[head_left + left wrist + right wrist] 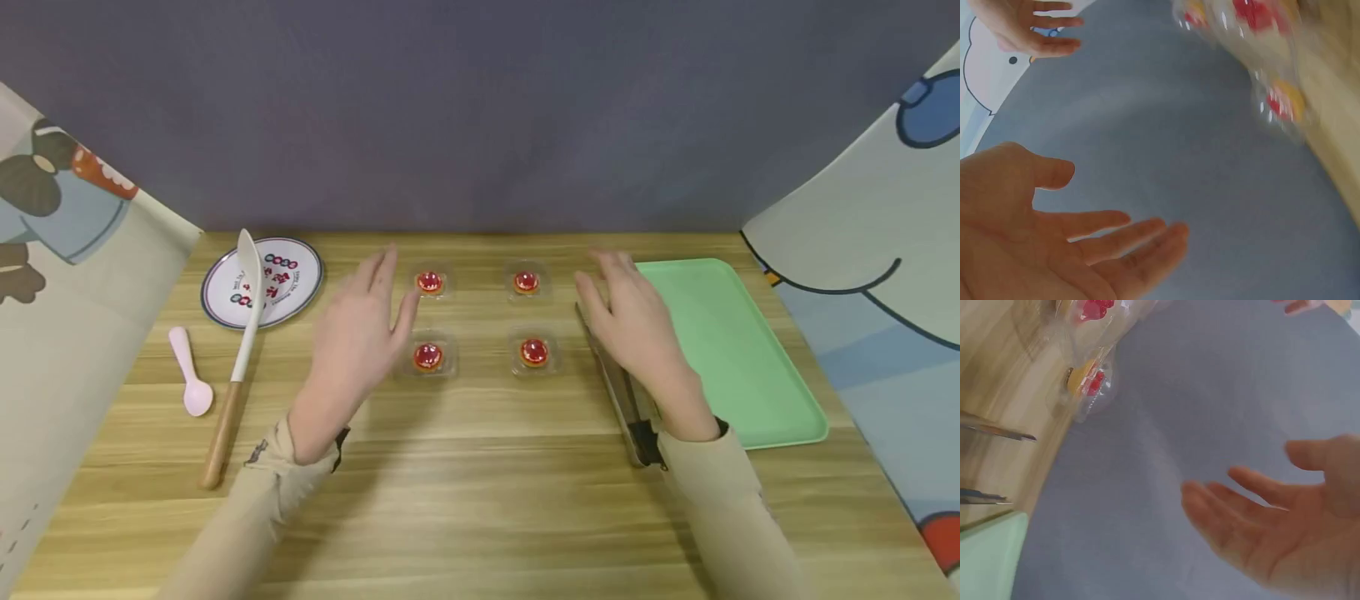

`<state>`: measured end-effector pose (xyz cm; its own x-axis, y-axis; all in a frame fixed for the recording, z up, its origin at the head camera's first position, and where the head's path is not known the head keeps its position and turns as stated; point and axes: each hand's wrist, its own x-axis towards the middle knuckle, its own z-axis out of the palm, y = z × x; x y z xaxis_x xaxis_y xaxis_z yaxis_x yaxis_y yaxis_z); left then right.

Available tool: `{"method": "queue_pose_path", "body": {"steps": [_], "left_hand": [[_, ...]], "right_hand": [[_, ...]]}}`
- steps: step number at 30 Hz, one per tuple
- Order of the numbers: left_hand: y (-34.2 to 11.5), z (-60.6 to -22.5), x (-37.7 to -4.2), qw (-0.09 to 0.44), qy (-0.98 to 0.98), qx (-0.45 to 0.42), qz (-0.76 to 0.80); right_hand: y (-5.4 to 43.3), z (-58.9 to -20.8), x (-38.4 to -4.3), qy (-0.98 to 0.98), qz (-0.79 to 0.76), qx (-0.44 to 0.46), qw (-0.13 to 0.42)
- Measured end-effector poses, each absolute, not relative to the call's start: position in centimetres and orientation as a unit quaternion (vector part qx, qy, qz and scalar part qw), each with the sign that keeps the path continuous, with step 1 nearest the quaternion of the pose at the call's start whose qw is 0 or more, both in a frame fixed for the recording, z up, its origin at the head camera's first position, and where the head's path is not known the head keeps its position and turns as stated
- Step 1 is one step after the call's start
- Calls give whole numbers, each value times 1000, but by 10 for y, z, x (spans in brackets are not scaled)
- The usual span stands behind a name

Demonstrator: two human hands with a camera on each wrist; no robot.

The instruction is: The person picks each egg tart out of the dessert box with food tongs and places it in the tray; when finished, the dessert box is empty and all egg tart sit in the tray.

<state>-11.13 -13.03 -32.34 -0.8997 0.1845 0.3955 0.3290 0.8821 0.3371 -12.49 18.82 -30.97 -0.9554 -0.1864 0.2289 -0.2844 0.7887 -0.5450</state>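
Note:
My left hand (358, 325) is held above the table with its fingers extended and nothing in it. Beside it, in the middle of the head view, are several small red-topped tarts (428, 357) in clear plastic cups, set in two rows. My right hand (628, 315) hovers on their other side, fingers spread and palm bare in the right wrist view. Beneath that hand and wrist lie metal tongs (609, 379), partly hidden by them. Further right, a light green tray (738, 358) lies flat, its left edge behind the right hand and forearm.
At the left, a white plate (300, 285) with a dark rim and red print stands at the back. Across it lies a long white spoon (248, 333) with a wooden handle. A small pink spoon (197, 395) lies nearby. A grey partition (480, 117) closes off the back.

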Motion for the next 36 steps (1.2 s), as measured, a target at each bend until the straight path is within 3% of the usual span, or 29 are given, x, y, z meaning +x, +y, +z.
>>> {"method": "queue_pose_path", "body": {"steps": [5, 12, 27, 36], "left_hand": [[-110, -336, -106, 132, -926, -151, -319], [-84, -349, -100, 43, -879, -158, -449], [-48, -375, -105, -85, -856, -128, -494], [-39, -386, -114, -132, -864, -140, -465]], "right_hand": [[199, -314, -123, -929, 351, 117, 10], [207, -326, -130, -927, 354, 119, -42], [205, -354, -142, -932, 302, 156, -125], [210, -368, -149, -893, 381, 156, -181]]}}
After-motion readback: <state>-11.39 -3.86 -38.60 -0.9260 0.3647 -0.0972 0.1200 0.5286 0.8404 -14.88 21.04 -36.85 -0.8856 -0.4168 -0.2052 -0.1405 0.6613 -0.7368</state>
